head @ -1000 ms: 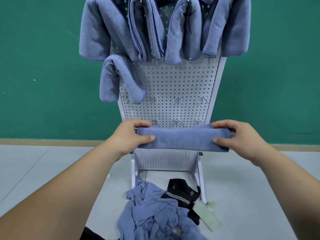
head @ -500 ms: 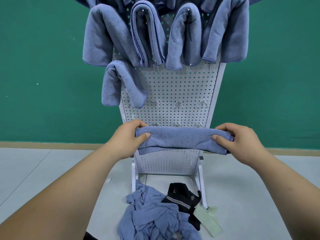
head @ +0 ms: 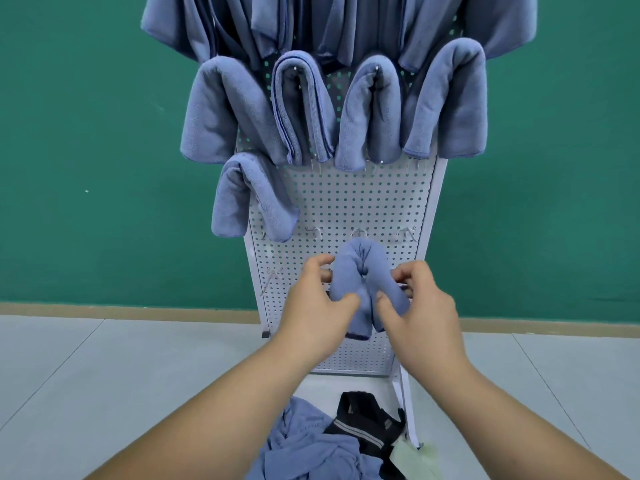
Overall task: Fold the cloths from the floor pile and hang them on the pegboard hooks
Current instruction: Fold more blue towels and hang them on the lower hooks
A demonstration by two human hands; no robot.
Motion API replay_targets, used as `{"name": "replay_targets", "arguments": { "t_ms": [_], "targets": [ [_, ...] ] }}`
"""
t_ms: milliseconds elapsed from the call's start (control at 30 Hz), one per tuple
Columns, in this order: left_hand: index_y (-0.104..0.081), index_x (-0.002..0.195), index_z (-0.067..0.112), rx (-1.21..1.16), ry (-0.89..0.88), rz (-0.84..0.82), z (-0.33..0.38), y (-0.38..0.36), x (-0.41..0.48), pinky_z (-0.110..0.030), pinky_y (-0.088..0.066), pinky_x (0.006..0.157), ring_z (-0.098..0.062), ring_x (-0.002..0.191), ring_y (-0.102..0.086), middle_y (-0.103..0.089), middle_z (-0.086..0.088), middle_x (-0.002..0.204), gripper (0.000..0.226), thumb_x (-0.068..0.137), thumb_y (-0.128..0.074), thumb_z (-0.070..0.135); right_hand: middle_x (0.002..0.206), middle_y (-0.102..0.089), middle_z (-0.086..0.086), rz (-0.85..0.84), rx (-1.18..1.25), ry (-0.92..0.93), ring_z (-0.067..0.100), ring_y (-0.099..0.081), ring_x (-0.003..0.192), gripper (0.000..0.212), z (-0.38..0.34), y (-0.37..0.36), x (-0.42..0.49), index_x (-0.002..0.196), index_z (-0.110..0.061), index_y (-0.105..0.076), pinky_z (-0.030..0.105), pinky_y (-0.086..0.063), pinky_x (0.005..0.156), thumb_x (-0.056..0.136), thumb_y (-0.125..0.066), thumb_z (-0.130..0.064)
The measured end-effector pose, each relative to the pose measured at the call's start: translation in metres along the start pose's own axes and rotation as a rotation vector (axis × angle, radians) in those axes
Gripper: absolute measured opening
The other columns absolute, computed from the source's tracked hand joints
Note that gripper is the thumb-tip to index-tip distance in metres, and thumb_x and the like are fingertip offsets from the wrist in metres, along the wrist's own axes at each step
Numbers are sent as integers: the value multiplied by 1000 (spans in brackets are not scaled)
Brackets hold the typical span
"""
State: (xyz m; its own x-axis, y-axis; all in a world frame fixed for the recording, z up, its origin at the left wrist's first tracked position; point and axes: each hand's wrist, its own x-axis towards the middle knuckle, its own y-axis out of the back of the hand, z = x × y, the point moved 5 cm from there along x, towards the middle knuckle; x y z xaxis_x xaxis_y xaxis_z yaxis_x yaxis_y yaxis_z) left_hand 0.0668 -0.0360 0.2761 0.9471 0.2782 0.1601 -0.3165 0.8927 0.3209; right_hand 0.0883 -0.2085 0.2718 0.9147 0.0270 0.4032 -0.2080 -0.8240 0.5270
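No legible text, labels or signs

- The top row of cloths (head: 332,26) on the pegboard (head: 346,202), far above the fingers, is cut off by the upper edge, so their hooks cannot be seen.
- The floor pile (head: 311,448), well below the fingers, runs off the bottom edge; its full extent is not shown.
- The hook behind the folded cloth (head: 363,289) between the fingers is hidden, so whether the cloth hangs on it cannot be told.
- The left hand (head: 318,313) covers the cloth's lower left part; the right hand (head: 419,313) covers its right end.
- The small hooks (head: 360,233) just above the fingers are too faint to make out in shape.
- The pegboard's left foot is hidden behind the left forearm.
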Motion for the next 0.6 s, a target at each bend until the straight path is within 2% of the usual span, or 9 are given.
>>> {"name": "replay_targets", "arguments": {
  "t_ms": [100, 167, 267, 333, 400, 500, 600],
  "targets": [
    [-52, 114, 45, -49, 11, 54, -1, -6, -4, -22, -49, 72, 1, 91, -66, -67, 20, 104, 32, 94, -68, 26, 109, -67, -28, -39, 65, -22, 5, -65, 96, 47, -6, -12, -7, 128, -39, -46, 28, -50, 78, 91, -73, -30],
    [-55, 115, 43, -23, -22, 95, -1, -5, -5, -14, -46, 71, 7, 89, -65, -69, 21, 102, 23, 98, -67, 32, 114, -71, -25, -45, 134, -69, -2, -66, 101, 53, -7, -17, -6, 141, -39, -49, 29, -54, 87, 93, -71, -37],
    [-55, 111, 41, 48, -71, 148, 3, 3, -9, -7, -43, 63, 10, 88, -62, -69, 20, 101, 19, 99, -65, 31, 104, -74, -24, -11, 191, -81, -8, -67, 96, 31, -12, -19, -2, 125, -38, -67, 28, -59, 89, 95, -73, -33],
    [-53, 107, 41, 52, -83, 174, 6, 8, -9, -8, -43, 63, 6, 89, -62, -68, 17, 102, 20, 98, -65, 28, 100, -75, -24, 18, 222, -74, -7, -69, 96, 22, -17, -20, -1, 112, -39, -69, 26, -59, 85, 93, -76, -30],
    [-54, 106, 38, 22, -104, 195, 12, 16, -9, -9, -44, 63, 3, 87, -63, -69, 16, 98, 20, 98, -65, 23, 98, -75, -21, 39, 246, -64, -4, -71, 94, 21, -26, -21, 0, 107, -40, -67, 25, -59, 79, 92, -79, -32],
    [-54, 110, 38, 42, -152, 232, 25, 33, -8, -13, -48, 62, 2, 83, -65, -72, 16, 92, 22, 98, -65, 22, 106, -73, -22, 73, 253, -22, -6, -69, 94, 30, -46, -21, 3, 116, -40, -60, 27, -57, 79, 93, -78, -34],
    [-54, 128, 43, 121, -216, 279, 40, 51, -3, -29, -55, 79, -4, 92, -66, -73, 17, 106, 33, 99, -63, 29, 111, -71, -23, 91, 221, 78, -2, -67, 95, 36, -71, -21, 14, 130, -41, -61, 26, -54, 82, 96, -71, -33]
  ]
}}
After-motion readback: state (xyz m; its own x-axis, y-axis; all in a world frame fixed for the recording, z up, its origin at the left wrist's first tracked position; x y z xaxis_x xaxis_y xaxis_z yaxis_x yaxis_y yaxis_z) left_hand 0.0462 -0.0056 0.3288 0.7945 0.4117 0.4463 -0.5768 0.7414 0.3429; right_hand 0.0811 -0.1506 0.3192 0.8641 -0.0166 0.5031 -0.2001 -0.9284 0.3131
